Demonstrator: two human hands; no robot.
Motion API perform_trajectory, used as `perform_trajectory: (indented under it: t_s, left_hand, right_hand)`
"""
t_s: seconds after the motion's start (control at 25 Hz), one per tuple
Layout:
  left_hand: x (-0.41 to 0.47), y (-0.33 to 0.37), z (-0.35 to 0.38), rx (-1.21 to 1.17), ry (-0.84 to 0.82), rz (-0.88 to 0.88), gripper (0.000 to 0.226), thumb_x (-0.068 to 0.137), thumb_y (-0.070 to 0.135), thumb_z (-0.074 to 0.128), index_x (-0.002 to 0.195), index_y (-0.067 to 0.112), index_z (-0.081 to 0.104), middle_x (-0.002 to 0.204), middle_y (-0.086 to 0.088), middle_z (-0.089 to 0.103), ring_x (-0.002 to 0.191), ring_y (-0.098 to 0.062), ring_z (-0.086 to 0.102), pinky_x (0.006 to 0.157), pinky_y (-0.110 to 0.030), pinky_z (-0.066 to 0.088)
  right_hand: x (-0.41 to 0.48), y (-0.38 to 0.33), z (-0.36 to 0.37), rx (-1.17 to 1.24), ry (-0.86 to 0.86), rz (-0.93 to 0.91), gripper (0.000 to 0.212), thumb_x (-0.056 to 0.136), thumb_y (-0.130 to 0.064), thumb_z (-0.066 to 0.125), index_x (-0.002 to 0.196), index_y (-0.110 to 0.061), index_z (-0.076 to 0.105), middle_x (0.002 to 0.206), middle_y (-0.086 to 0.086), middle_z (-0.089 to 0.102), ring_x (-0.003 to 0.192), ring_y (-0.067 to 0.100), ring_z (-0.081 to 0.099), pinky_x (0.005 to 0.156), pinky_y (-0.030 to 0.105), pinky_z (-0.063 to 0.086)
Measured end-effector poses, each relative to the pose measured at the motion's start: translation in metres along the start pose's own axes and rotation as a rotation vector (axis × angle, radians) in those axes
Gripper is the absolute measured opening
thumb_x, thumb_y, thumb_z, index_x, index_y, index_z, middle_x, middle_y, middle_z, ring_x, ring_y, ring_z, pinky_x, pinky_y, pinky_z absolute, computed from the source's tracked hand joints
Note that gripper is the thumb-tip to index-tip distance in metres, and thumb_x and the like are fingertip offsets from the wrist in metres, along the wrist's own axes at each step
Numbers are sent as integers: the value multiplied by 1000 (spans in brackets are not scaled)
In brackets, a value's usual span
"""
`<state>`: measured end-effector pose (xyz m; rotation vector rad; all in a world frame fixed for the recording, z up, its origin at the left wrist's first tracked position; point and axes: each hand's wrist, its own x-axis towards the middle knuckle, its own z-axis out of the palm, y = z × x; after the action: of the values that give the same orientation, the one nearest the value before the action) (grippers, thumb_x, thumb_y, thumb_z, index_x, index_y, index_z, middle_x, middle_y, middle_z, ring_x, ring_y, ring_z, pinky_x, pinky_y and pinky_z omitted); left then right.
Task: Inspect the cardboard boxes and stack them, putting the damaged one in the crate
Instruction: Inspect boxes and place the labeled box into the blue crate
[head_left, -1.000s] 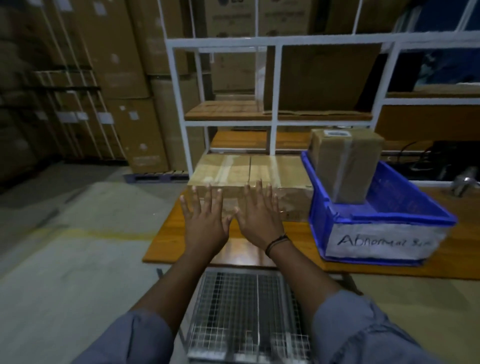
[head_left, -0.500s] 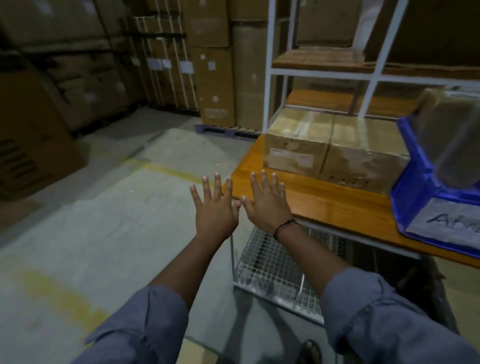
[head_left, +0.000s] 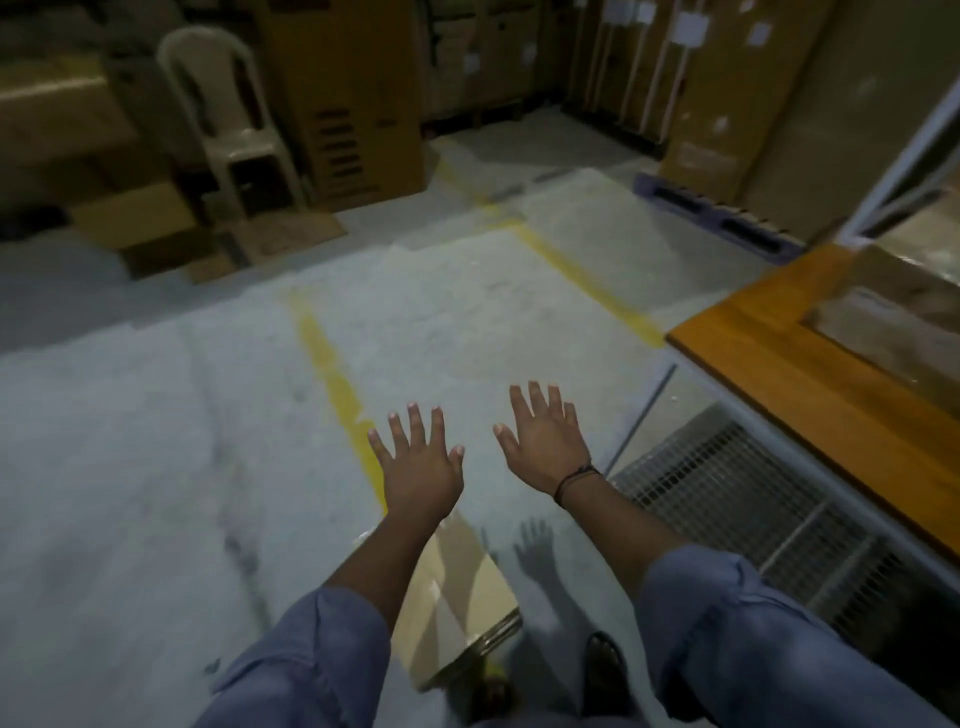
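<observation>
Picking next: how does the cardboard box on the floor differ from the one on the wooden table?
The tan cardboard floor box lies by the feet; the brown cardboard table box sits raised on the orange wooden table. The floor box is partly under the left forearm; the frame crops the table box. Both untouched.

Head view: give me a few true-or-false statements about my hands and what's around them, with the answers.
1. The left hand and right hand are both open and hold nothing. True.
2. A dark wristband sits on the left wrist. False: it is on the right wrist.
3. A cardboard box lies on the floor under the left forearm. True.
4. Both hands press on the wooden table. False: they are over the concrete floor, and the table is off to their right.
</observation>
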<state>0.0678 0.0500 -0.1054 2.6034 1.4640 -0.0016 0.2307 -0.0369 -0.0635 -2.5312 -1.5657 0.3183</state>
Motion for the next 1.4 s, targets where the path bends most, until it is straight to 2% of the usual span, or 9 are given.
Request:
perform_trajectory:
  t_s: [0.2,0.4,0.6,0.76,0.88,1.04,1.08,1.24,1.4]
  left_hand:
    - [-39,-57,16,-5,-56,-207,71,108,53,23,166,20,-1,172,-15,-5,157,-43,-5,119,-68,-11]
    - [-69,-82,39,-33,-111,-368,70,108,54,22,166,19,7,172,-16,2,157,-44,2,120,-69,-7]
    - [-81,-83,62,-87,-161,-474,72,107,57,26,166,20,9,172,-16,5,157,-45,1,120,-68,-8]
    - [-94,-79,94,-135,-265,-567,75,105,62,24,166,20,11,172,-14,9,155,-49,0,120,-68,-8]
    - [-109,-72,125,-173,-335,-631,80,102,68,21,166,21,12,171,-14,13,155,-51,3,121,-68,-6]
    - [-124,-69,165,-223,-366,-715,115,80,88,-12,164,17,21,168,-18,25,152,-56,12,119,-72,-1]
    - [-124,-68,175,-242,-392,-743,117,78,89,-15,165,17,18,168,-18,23,152,-56,11,119,-71,-1]
    - [-111,-74,209,-298,-448,-799,93,90,83,15,166,29,9,172,-15,11,153,-55,-2,117,-72,-6]
    - [-96,-89,258,-374,-476,-853,87,94,81,32,164,36,8,171,-18,4,150,-59,-6,114,-76,-5]
  right_hand:
    - [1,-58,50,-14,-132,-180,70,108,-52,29,166,-17,9,172,14,8,158,40,3,126,56,9]
    - [0,-73,86,-44,-224,-278,69,108,-51,29,165,-16,12,172,14,11,158,40,5,125,55,11]
    - [2,-66,116,-42,-296,-283,69,106,-51,32,164,-16,18,170,15,17,156,40,11,124,54,16]
    - [-9,-52,148,-18,-361,-238,80,97,-58,23,159,-9,31,163,21,33,150,45,27,118,56,30]
    - [-13,-33,178,-65,-462,-206,72,104,-51,38,161,-10,25,165,18,29,150,42,26,118,52,31]
    - [-5,-20,221,-98,-547,-177,77,103,-48,46,162,-9,18,163,17,29,146,43,31,114,54,36]
    - [-2,-17,235,-97,-572,-164,78,102,-48,47,163,-8,16,164,17,28,147,43,30,114,54,35]
    - [15,-10,279,-38,-614,-110,84,101,-44,51,164,-9,8,167,19,20,152,42,22,118,55,32]
    - [30,-2,333,40,-653,-35,87,102,-46,51,165,-19,-1,170,18,8,153,42,18,117,58,32]
